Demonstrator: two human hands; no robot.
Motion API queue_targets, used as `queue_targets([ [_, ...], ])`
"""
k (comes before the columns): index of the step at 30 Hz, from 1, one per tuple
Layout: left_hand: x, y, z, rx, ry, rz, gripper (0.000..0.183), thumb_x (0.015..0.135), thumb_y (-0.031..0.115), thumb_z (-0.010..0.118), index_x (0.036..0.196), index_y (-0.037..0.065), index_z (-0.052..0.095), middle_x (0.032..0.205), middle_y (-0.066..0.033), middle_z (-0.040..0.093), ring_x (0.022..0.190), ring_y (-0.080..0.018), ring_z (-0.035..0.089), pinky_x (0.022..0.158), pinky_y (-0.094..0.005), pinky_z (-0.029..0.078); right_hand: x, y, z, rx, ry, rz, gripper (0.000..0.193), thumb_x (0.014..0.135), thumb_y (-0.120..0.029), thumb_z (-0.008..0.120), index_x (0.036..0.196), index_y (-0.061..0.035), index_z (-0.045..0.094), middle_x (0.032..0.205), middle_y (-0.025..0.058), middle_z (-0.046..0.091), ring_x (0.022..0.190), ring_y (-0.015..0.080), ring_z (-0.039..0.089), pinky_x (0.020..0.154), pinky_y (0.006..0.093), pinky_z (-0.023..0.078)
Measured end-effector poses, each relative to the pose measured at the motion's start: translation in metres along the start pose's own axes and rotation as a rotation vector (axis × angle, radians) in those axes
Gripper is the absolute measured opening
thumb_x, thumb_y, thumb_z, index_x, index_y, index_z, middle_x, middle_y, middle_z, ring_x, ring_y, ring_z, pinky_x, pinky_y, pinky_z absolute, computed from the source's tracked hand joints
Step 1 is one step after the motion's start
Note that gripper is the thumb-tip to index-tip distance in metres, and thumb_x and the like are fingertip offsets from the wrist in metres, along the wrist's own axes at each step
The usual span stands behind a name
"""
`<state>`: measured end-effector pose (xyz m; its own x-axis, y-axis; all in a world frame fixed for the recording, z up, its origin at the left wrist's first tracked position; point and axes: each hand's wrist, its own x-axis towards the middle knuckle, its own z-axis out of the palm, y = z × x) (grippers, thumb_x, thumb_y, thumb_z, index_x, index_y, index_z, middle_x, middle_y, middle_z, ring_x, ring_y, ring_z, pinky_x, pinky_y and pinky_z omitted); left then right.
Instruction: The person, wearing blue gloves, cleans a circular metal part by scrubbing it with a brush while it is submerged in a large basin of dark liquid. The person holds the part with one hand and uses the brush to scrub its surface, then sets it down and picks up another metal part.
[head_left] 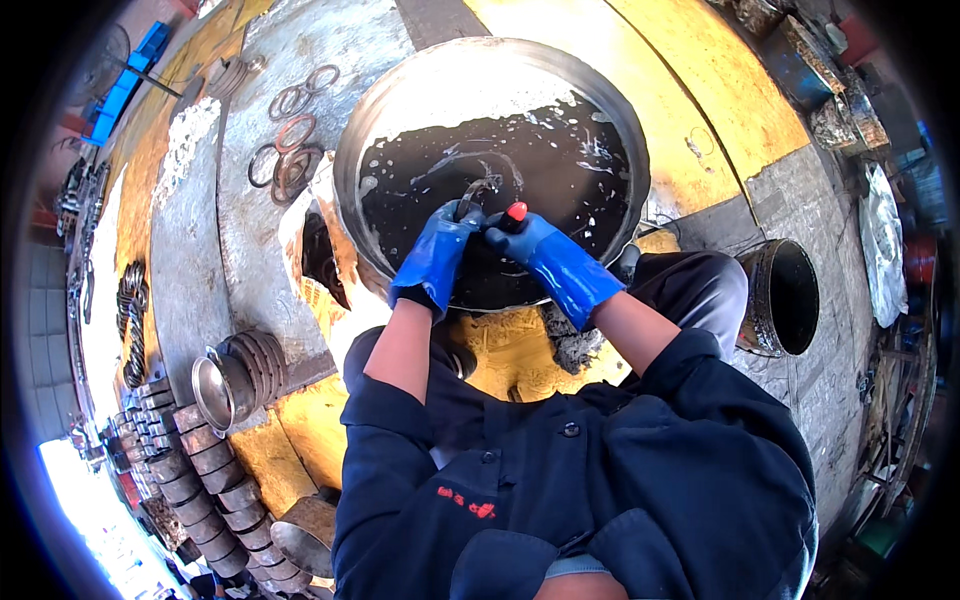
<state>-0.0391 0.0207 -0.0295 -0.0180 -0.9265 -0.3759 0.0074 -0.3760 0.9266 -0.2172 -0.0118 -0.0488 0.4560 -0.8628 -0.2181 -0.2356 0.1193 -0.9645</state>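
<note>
A wide round metal basin (348,150) of dark liquid (440,170), with white foam-like patches on its surface, stands before me. My left hand (440,248), in a blue rubber glove, is closed round a dark curved metal piece (468,197) over the liquid. Close beside it my right hand (540,250), gloved the same way, grips a tool with a red end (516,211) that sticks up past the thumb. The rest of that tool is hidden by the glove, so its kind does not show. Both hands are over the basin's near half.
Several loose metal rings (295,133) lie left of the basin, near an open sack (318,250). A dark bucket (785,298) stands by my right knee. Round metal housings (222,390) and stacked metal cylinders (205,480) fill the lower left. A blue crate (125,85) is far left.
</note>
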Motion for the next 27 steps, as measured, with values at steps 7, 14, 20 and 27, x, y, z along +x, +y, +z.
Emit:
queue_targets([
  [7, 0.014, 0.000, 0.027, 0.296, 0.079, 0.168, 0.025, 0.090, 0.014, 0.061, 0.112, 0.002, 0.064, 0.098, -0.0056, 0.066, 0.091, -0.0133, 0.058, 0.086, -0.0278, 0.046, 0.000, 0.014, -0.072, 0.033, 0.266, 0.031, 0.012, 0.091, -0.004, 0.060, 0.099, 0.0008, 0.068, 0.095, 0.0083, 0.072, 0.086, 0.0137, 0.067, 0.079, 0.0296, 0.055],
  [14, 0.018, -0.019, -0.005, 0.192, 0.132, 0.291, 0.027, 0.089, 0.010, 0.063, 0.115, 0.003, 0.066, 0.109, -0.0133, 0.069, 0.099, -0.0227, 0.065, 0.090, -0.0323, 0.048, -0.014, -0.082, -0.012, -0.009, 0.094, -0.191, 0.017, 0.093, -0.017, 0.061, 0.098, -0.0038, 0.070, 0.088, 0.0051, 0.072, 0.081, 0.0111, 0.067, 0.079, 0.0271, 0.054],
  [20, 0.011, 0.026, 0.013, 0.349, 0.151, 0.388, 0.030, 0.091, 0.009, 0.064, 0.121, 0.002, 0.064, 0.107, -0.0055, 0.069, 0.097, -0.0125, 0.061, 0.089, -0.0271, 0.047, 0.039, -0.036, -0.064, 0.125, 0.255, -0.091, 0.024, 0.093, -0.023, 0.061, 0.100, -0.0018, 0.070, 0.098, 0.0078, 0.071, 0.087, 0.0157, 0.064, 0.078, 0.0307, 0.052],
  [27, -0.011, 0.020, -0.027, -0.305, 0.087, 0.151, 0.027, 0.091, 0.010, 0.063, 0.116, 0.002, 0.065, 0.099, -0.0083, 0.072, 0.084, -0.0167, 0.065, 0.079, -0.0265, 0.050, 0.003, -0.031, -0.044, 0.730, 0.290, 0.319, 0.026, 0.089, -0.021, 0.065, 0.108, -0.0035, 0.067, 0.094, 0.0046, 0.068, 0.080, 0.0138, 0.059, 0.072, 0.0290, 0.049],
])
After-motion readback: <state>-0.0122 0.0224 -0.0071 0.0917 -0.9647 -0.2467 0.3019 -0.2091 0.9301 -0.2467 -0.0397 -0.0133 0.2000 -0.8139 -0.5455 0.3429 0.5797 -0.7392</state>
